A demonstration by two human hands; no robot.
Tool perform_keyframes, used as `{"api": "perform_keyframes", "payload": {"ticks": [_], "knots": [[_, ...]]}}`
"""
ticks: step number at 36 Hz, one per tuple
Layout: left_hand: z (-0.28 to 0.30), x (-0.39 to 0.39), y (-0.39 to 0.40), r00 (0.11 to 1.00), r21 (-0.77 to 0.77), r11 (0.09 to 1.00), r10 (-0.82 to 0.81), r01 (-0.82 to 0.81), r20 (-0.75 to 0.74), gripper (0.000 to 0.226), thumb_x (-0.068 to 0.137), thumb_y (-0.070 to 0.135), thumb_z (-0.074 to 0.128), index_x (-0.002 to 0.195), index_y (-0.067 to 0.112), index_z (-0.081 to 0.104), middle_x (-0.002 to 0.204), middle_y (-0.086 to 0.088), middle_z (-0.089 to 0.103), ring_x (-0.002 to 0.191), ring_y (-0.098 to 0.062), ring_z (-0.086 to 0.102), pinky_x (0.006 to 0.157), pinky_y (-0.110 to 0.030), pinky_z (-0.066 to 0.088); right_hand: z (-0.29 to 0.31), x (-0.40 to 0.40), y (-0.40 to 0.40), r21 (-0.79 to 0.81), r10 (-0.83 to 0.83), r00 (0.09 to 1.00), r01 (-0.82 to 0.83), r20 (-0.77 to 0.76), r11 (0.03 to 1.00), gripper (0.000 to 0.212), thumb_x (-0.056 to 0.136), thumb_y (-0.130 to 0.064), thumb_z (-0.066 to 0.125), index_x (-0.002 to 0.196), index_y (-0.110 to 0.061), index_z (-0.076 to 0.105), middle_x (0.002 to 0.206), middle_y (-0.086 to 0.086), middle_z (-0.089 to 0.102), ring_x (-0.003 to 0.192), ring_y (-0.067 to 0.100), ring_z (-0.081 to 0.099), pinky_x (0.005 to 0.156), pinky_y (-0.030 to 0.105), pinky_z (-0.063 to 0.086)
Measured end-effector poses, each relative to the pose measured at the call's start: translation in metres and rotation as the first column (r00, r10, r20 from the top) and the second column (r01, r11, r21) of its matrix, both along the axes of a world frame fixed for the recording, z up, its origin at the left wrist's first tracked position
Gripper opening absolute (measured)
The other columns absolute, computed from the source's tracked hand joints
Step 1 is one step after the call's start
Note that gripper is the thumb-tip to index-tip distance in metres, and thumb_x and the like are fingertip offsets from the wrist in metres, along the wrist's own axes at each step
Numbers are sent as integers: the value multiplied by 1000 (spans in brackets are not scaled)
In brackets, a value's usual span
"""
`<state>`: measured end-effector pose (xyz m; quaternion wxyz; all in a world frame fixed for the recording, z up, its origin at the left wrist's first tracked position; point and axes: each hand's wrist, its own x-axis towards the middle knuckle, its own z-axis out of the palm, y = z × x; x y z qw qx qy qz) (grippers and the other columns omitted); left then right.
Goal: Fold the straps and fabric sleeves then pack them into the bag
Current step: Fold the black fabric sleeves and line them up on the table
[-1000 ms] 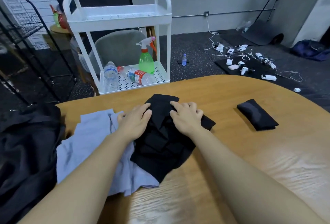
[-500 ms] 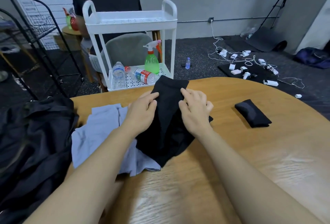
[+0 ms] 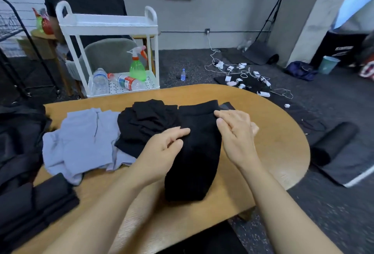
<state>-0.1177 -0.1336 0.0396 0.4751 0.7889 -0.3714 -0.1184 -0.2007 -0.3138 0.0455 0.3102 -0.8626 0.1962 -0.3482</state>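
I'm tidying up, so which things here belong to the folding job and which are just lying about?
Job: black sleeve held by left hand and right hand; black fabric pile; lavender garment; black bag.
Lying about: white cart, green spray bottle, water bottles, chargers.

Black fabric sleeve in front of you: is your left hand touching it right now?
Touching. The head view shows the left hand with thumb and fingers pinching the black fabric sleeve at its left edge.

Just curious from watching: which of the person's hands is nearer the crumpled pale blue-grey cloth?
Left. The left hand is just right of the pale blue-grey cloth; the right hand is farther right.
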Motion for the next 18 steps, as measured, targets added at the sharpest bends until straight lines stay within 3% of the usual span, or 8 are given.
{"api": "perform_keyframes", "payload": {"ticks": [5, 8, 12, 15, 18], "knots": [[-25, -12, -29, 999, 198, 979, -47, 43, 15, 44, 102, 9, 43, 144, 23, 47, 151, 5, 38, 132, -5, 39, 95, -8, 25, -26, -2, -23, 49, -10, 985, 19, -175, 999, 31, 101, -22, 44, 121, -28, 67, 123, -20, 58, 126, 3, 32, 89, 18, 8], [-42, -14, -41, 996, 338, 940, -75, 54, 50, 47, 101, 6, 41, 147, 17, 42, 154, 4, 33, 128, -15, 46, 103, -16, 33, -47, -2, -33, 72, 42, 943, -19, -330, 997, 34, 102, -23, 41, 130, -27, 60, 132, -16, 54, 129, 4, 28, 83, 17, 5], [-55, -4, -47, 992, 419, 908, -60, 7, 113, 47, 100, 10, 43, 147, 19, 42, 159, 4, 24, 130, -15, 45, 107, -24, 36, -62, -5, -48, 65, 61, 891, -35, -451, 997, 39, 103, -24, 39, 141, -25, 47, 149, -8, 40, 139, 12, 18, 96, 24, 7], [-54, 4, -52, 964, 470, 878, -39, -94, 265, 37, 100, 19, 43, 136, 24, 51, 160, 2, 22, 139, -20, 35, 108, -35, 33, -59, -8, -53, -96, -59, 878, 15, -474, 995, 43, 104, -27, 36, 146, -22, 40, 158, -4, 27, 143, 15, 12, 109, 35, 9], [-50, 9, -64, 906, 471, 866, -55, -166, 419, 40, 103, 26, 38, 142, 24, 45, 157, 2, 29, 141, -18, 29, 109, -36, 27, -54, -6, -49, -259, -125, 872, -1, -473, 966, 44, 104, -26, 33, 148, -19, 37, 159, -1, 24, 147, 17, 12, 114, 40, 10]]}}
